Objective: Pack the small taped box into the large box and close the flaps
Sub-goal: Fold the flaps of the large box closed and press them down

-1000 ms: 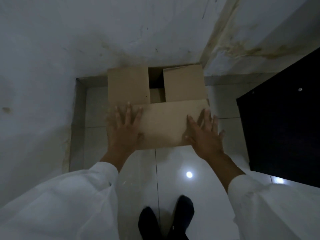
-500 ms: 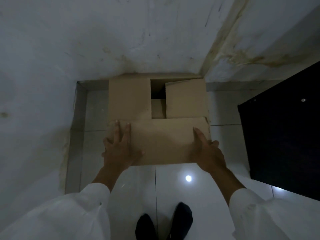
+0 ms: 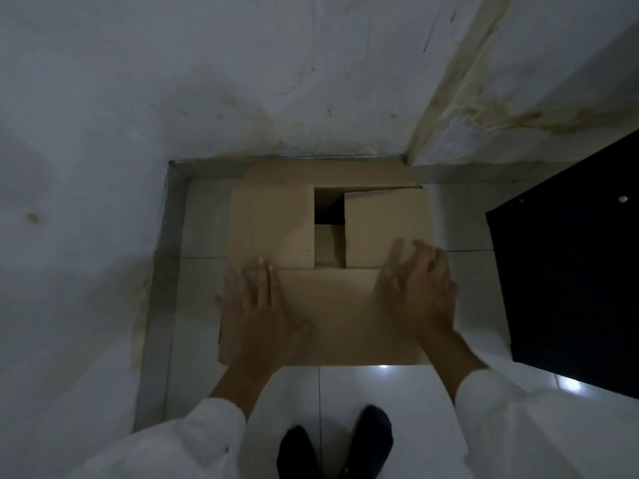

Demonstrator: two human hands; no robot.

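Observation:
The large brown cardboard box (image 3: pixel 328 305) stands on the floor in a wall corner. Its near flap lies folded flat over the top. The left flap (image 3: pixel 273 226) and right flap (image 3: pixel 383 226) lie folded inward, with a narrow gap between them. Through that gap a lighter brown surface (image 3: pixel 326 245), perhaps the small box, shows below a dark hollow. My left hand (image 3: pixel 256 312) rests flat on the near flap's left end, fingers spread. My right hand (image 3: pixel 418 288) presses with spread fingers where the near flap meets the right flap.
Stained white walls close in behind and to the left of the box. A black panel or cabinet (image 3: pixel 567 271) stands at the right. Glossy white floor tiles (image 3: pixel 345 392) lie in front, with my dark feet (image 3: pixel 332 444) at the bottom.
The near flap has come down flat over the box. My right hand slid forward onto the right flap's edge. The view moved closer above the box.

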